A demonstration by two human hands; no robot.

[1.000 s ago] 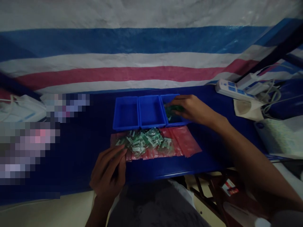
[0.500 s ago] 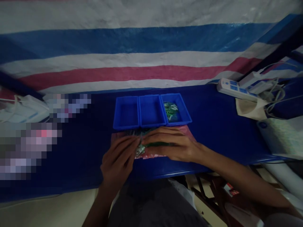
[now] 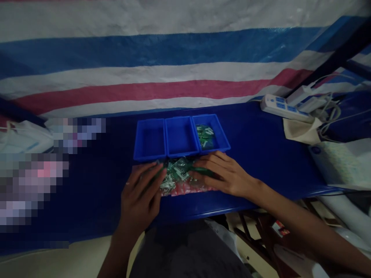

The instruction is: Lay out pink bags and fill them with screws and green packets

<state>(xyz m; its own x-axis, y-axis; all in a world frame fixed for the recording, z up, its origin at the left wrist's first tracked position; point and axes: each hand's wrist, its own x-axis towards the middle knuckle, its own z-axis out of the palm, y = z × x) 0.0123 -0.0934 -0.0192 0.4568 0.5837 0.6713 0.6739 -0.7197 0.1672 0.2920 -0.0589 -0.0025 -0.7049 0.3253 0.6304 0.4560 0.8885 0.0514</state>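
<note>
My left hand (image 3: 142,193) lies over the left part of a pile of small clear plastic packets (image 3: 175,175) holding green, white and silvery pieces. Its fingers are stretched and slightly apart, touching the pile. At the right side, my right hand (image 3: 224,173) has its fingers bent over a clear packet with a green strip (image 3: 201,170); the fingertips are partly hidden. Beneath the packets is a pink-red plastic sheet (image 3: 189,189). Behind it stand three blue trays in a row. In the right tray (image 3: 222,135) lie similar green and white packets (image 3: 205,135).
The left tray (image 3: 150,139) and middle tray (image 3: 182,135) show only bare blue bottoms. On the blue table (image 3: 249,127), a power strip (image 3: 284,107) with cables stands at the right, near a pale patterned packet (image 3: 342,162). A striped sheet (image 3: 174,90) hangs behind.
My hands have moved apart from each other, uncovering more of the packets between them. The whole view has shifted slightly. The trays look unchanged.
</note>
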